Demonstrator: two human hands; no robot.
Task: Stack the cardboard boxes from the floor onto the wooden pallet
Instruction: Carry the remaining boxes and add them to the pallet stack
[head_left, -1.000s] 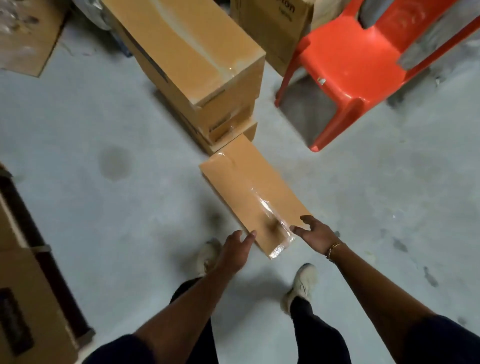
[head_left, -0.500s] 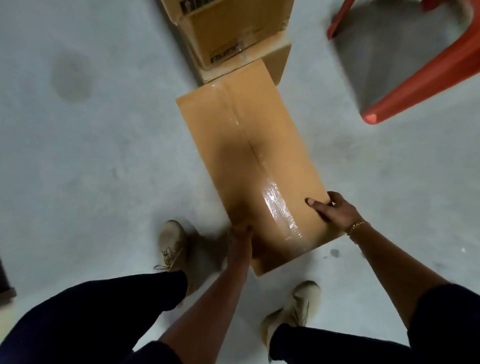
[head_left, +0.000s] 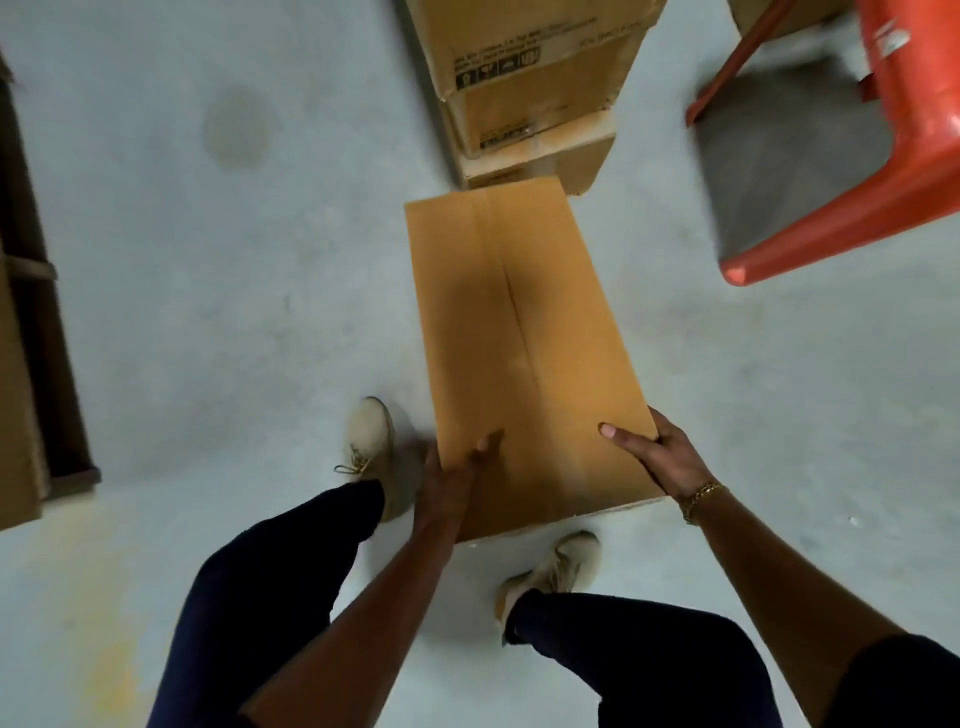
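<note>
The cardboard box is held by its two long sides, our left hand and right hand curled round the near edges, so we can lift it level.

Plain orange-brown over the cardboard box, with one thin darker seam line along the middle. Duller brown on the stacked boxes behind, marked with small black printed symbols and text. Bright orange-red on the chair. Pale grey on the floor, with a round darker stain and a faint yellowish patch at lower left. Beige on the shoes, dark navy on the trousers, gold on the bracelet.
</note>
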